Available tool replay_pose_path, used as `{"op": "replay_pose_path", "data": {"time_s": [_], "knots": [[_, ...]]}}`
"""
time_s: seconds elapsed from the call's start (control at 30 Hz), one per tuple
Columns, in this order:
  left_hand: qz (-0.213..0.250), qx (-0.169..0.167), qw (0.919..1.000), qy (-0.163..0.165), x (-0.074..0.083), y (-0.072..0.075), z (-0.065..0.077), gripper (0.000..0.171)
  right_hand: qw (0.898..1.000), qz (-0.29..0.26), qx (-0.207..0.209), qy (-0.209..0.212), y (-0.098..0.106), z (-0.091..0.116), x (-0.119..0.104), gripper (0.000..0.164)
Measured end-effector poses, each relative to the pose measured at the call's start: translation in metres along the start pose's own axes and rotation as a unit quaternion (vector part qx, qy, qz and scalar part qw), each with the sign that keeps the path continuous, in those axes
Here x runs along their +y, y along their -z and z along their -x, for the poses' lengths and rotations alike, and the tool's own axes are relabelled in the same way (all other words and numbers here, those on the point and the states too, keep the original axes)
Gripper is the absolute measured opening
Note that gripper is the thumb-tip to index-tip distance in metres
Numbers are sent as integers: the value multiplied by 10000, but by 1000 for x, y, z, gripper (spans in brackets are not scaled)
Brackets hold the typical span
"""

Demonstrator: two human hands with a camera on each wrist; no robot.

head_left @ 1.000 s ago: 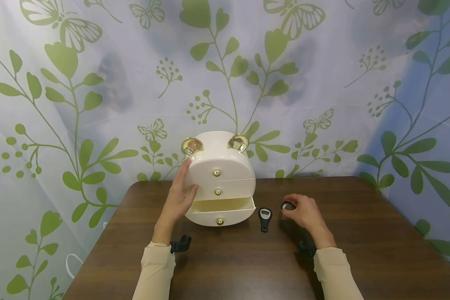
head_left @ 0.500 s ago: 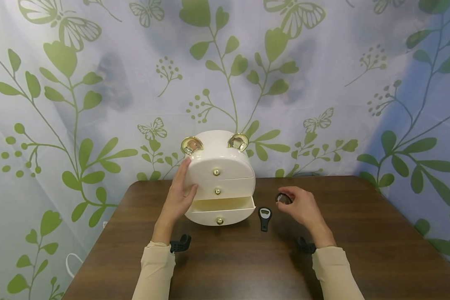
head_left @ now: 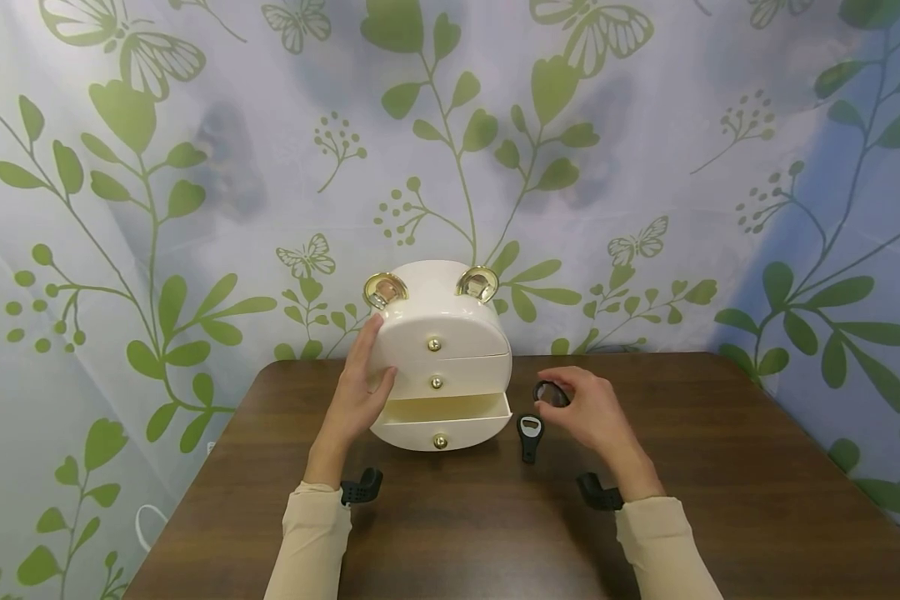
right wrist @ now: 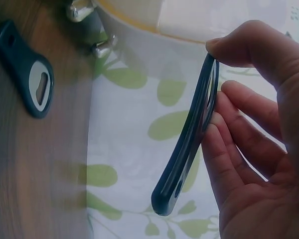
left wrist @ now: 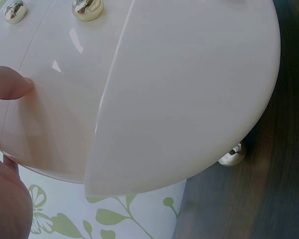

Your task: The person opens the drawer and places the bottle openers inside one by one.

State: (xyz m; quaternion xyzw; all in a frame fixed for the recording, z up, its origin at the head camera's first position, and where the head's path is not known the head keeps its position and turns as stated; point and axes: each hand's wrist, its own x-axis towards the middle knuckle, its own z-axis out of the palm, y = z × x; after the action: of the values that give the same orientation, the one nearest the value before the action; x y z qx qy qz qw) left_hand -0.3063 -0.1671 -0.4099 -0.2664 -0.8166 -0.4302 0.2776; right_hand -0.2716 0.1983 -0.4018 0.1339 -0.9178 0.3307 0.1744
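Observation:
A cream drawer box (head_left: 442, 329) with two gold ears and round gold knobs stands near the back of the table. Its bottom drawer (head_left: 450, 410) is pulled out, and no contents show inside. My left hand (head_left: 352, 396) rests against the box's left side, fingers extended and thumb (left wrist: 12, 83) on the drawer fronts. Between thumb and fingertips, my right hand (head_left: 588, 408) pinches a black bottle opener (right wrist: 187, 142), seen edge-on in the right wrist view. It is held up to the right of the box. Another black bottle opener (head_left: 528, 437) with a silver insert lies on the table just below.
The brown wooden table (head_left: 450, 533) reaches back to a pale curtain (head_left: 645, 167) printed with green leaves and butterflies. A white cable loop (head_left: 144, 529) hangs beyond the table's left edge. Black camera mounts (head_left: 363, 486) sit on both wrists.
My right hand has lifted the pinched bottle opener slightly and moved it left, toward the box. My left hand, the box and the bottle opener on the table stay put.

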Motion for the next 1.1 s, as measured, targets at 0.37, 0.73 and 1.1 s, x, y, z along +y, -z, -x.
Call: {"op": "replay_pose_path", "data": {"time_s": [0.37,0.73,1.1], "knots": [[-26,69,9999,-110,0,1,-1,83,9992,-122,64,363,-8,0,-16,38],[-11,133,9997,-184,0,0,1,82,9984,-91,-32,565,-21,1,-23,38],[-24,158,9996,-237,0,-1,1,81,9969,-206,-136,747,-35,0,-29,39]]}}
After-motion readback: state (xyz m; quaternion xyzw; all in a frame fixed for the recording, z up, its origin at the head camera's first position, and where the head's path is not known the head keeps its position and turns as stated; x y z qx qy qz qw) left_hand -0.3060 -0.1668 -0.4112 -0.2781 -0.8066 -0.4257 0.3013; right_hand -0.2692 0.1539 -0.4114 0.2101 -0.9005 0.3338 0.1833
